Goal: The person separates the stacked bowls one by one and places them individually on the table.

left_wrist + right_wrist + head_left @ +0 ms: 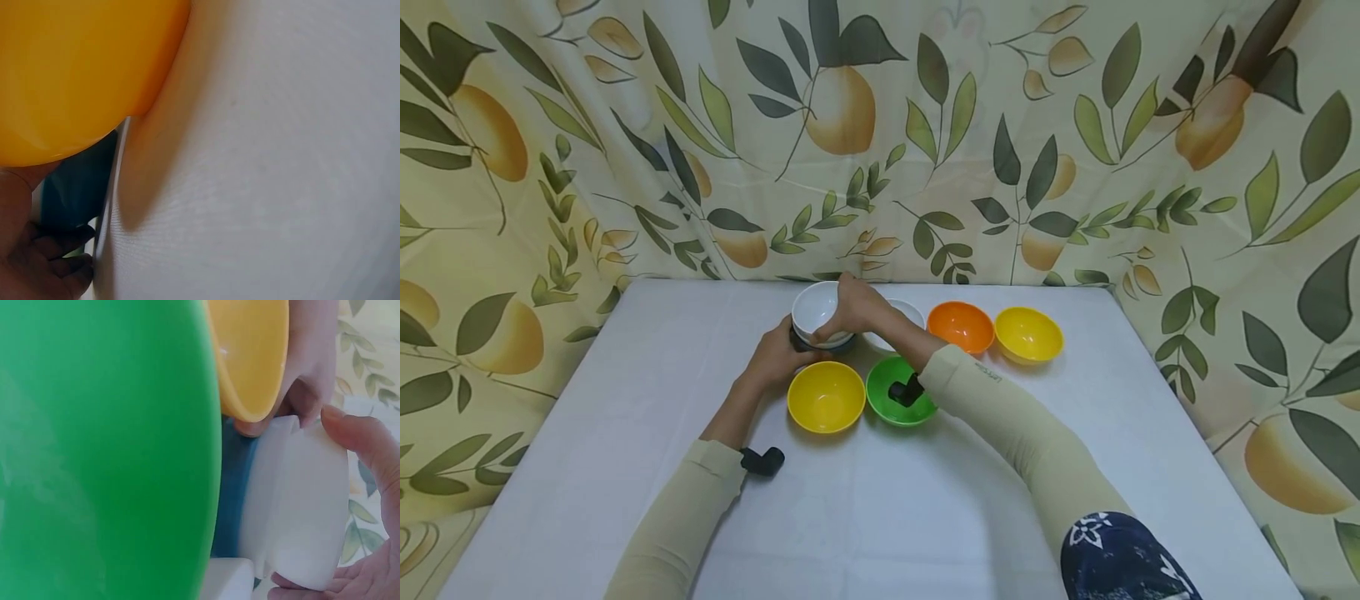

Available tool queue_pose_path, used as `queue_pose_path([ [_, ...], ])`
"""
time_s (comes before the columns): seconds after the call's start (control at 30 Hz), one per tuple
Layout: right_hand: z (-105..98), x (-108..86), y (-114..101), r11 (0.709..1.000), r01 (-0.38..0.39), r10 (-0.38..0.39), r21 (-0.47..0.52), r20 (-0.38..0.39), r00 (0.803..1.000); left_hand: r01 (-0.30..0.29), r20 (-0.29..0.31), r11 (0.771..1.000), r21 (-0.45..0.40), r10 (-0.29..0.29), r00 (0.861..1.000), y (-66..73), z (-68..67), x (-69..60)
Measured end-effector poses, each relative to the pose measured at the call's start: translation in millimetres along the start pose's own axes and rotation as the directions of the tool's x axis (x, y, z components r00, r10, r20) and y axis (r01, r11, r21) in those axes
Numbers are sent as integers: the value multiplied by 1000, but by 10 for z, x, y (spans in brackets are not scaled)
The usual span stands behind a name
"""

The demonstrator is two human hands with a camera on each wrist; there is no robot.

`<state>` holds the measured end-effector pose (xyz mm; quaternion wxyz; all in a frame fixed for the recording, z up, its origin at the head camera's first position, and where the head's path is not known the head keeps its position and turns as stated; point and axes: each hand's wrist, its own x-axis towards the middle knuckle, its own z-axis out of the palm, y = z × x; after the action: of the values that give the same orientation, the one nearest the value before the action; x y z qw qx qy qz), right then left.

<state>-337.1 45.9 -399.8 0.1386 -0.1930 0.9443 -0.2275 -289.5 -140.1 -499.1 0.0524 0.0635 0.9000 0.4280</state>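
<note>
At the table's [880, 517] far side, the right hand [856, 308] grasps a white bowl [312, 519] over a blue bowl [231, 494].
The left hand [778, 354] clasps the blue bowl; firm bracing and level handling should prevent tipping.

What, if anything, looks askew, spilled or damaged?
Nothing stands out: the round white bowl the right hand grips shows no damage, and the round orange bowl, round green bowl and front round yellow bowl sit upright, with no visible spill.
</note>
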Motion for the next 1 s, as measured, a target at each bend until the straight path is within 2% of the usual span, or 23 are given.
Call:
queue_pose_path([
  [0.3,-103,-225,42,993,85,-78,81,-87,993,15,-9,1000,-9,-15,1000,35,-11,-23],
  [0.6,-170,-496,159,962,162,-131,221,-147,980,-7,-6,1000,-2,7,1000,15,-20,-13],
  [1.0,-270,-859,244,963,146,-104,225,-188,977,-20,-11,1000,-19,20,1000,38,5,-18],
])
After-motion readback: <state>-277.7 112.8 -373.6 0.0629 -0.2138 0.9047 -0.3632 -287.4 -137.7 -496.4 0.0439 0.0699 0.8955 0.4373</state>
